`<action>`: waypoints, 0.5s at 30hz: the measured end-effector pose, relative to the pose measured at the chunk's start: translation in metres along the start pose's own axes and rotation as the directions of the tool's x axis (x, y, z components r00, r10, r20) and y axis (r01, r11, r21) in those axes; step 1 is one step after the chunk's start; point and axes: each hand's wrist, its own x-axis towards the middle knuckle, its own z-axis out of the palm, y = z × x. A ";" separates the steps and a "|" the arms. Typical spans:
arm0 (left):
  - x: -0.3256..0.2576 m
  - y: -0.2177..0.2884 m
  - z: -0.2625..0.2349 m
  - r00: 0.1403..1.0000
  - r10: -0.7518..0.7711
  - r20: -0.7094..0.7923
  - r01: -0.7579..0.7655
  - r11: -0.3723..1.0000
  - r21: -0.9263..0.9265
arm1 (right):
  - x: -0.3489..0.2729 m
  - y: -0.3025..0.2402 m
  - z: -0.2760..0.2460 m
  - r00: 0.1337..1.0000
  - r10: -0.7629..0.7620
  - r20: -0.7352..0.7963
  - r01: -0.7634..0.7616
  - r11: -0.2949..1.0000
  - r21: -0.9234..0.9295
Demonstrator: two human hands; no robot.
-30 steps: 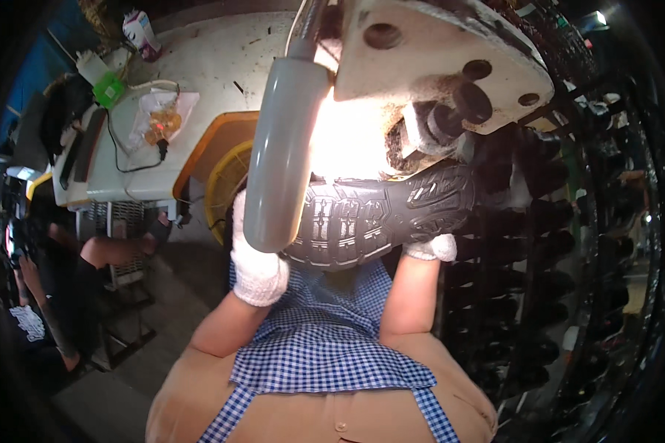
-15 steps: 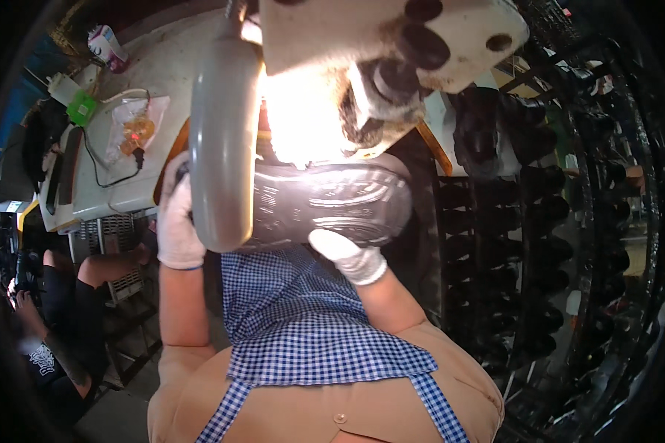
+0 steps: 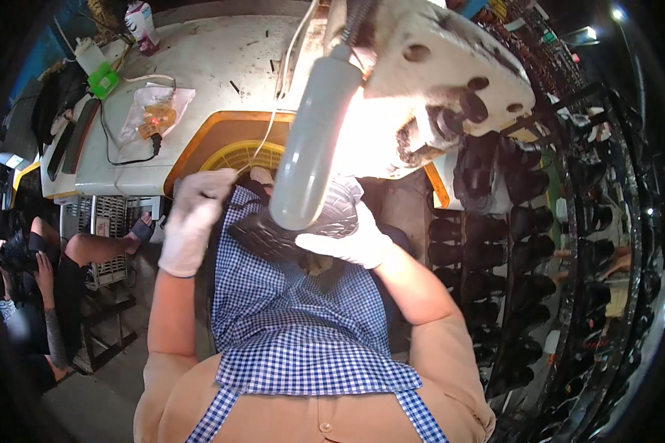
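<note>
In my gloved right hand (image 3: 356, 242) is a black shoe (image 3: 260, 235), sole turned up, held above my lap with the thumb across its ridged sole. A grey cylindrical lamp (image 3: 310, 140) hangs in front of part of the shoe. My gloved left hand (image 3: 192, 218) is raised to the left of the shoe, apart from it. Its fingers are closed on a pale thread (image 3: 272, 122), which runs up beside the lamp. Just beyond the shoe stands the head of a whitish sewing machine (image 3: 451, 63), brightly lit beneath.
A yellow basket (image 3: 225, 153) sits in the orange-edged cut-out of the white table (image 3: 214, 55). A bottle (image 3: 142, 28) and a corded device (image 3: 157, 118) are on the table. At the right, a rack (image 3: 569, 244) holds many black shoes. Another person (image 3: 41, 284) sits at the left.
The shoe has come away from the machine toward my lap. My left hand has let go of it and now holds the thread. The view has shifted, so the lamp appears farther right.
</note>
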 end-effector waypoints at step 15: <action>0.007 -0.025 0.139 0.985 -0.150 0.086 0.171 0.915 -0.365 | -0.037 0.025 -0.060 0.536 -0.712 -0.454 0.306 0.665 -0.681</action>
